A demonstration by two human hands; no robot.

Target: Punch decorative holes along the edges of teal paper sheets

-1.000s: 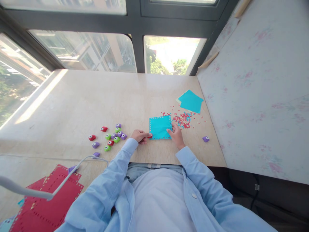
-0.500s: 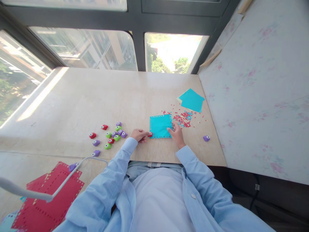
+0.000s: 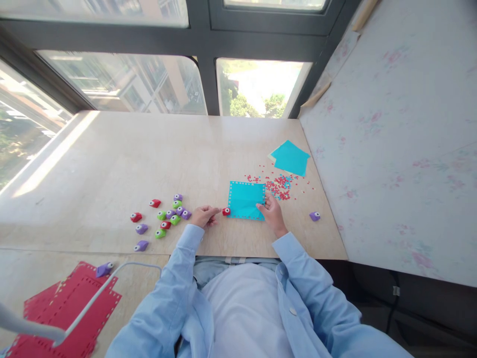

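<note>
A blue paper sheet (image 3: 246,200) with rows of punched holes along its edges lies on the table in front of me. My right hand (image 3: 273,214) grips its right edge, thumb on top. At the sheet's lower left corner sits a red craft punch (image 3: 226,212) with a white round button. Just left of the punch is my left hand (image 3: 206,216), index finger stretched toward it and the other fingers partly curled. A small gap shows between its fingertips and the punch, and I see nothing held in it.
Several red, green and purple punches (image 3: 175,219) are scattered to the left. Red and blue paper bits (image 3: 279,188) lie beyond the sheet, near more blue paper (image 3: 291,158). A purple punch (image 3: 315,216) is at right. Red punched sheets (image 3: 70,308) and a white bent arm (image 3: 93,301) are lower left.
My left hand has let go of the red punch and drawn back to the left. The punch remains at the sheet's corner, and my right hand keeps its grip. The whole view has shifted slightly.
</note>
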